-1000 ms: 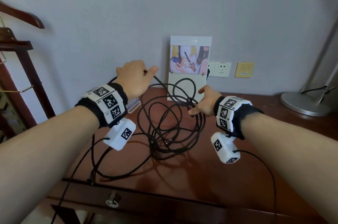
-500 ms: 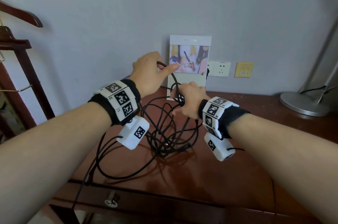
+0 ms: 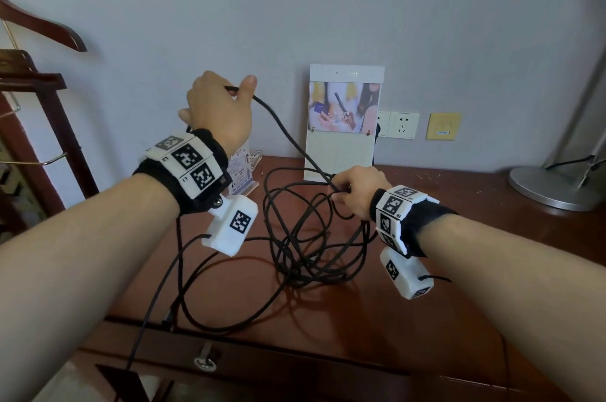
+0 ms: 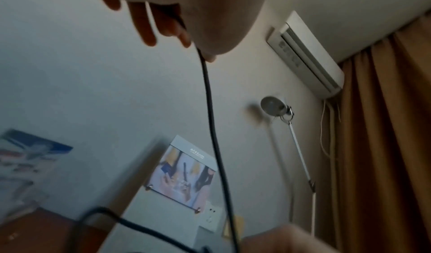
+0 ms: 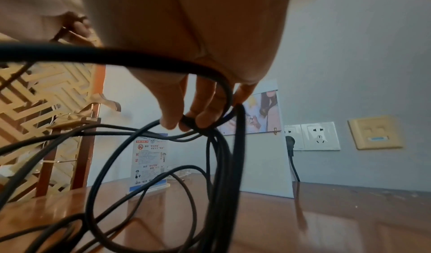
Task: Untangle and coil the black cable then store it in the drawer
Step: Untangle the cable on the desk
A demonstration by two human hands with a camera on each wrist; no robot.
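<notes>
A long black cable [image 3: 295, 247] lies in tangled loops on the brown desk [image 3: 426, 303]. My left hand [image 3: 219, 113] is raised above the desk's left part and pinches one strand between thumb and fingers; that strand [image 4: 211, 128] runs taut down to my right hand [image 3: 355, 191]. The right hand sits low over the tangle, and its fingers [image 5: 205, 113] curl round a bunch of several loops [image 5: 224, 155]. One cable end with a plug [image 3: 169, 319] rests near the desk's front edge. The drawer [image 3: 203, 365] below the front edge shows a metal pull.
A white photo stand [image 3: 344, 122] leans on the wall behind the tangle, next to wall sockets [image 3: 396, 124]. A small acrylic sign [image 3: 241, 172] stands at the back left. A lamp base [image 3: 554, 188] sits on the right; a wooden rack [image 3: 39, 99] stands to the left.
My left hand has risen up and to the left, drawing a strand taut out of the tangle. My right hand has shifted right and lower while gripping the bunch of loops.
</notes>
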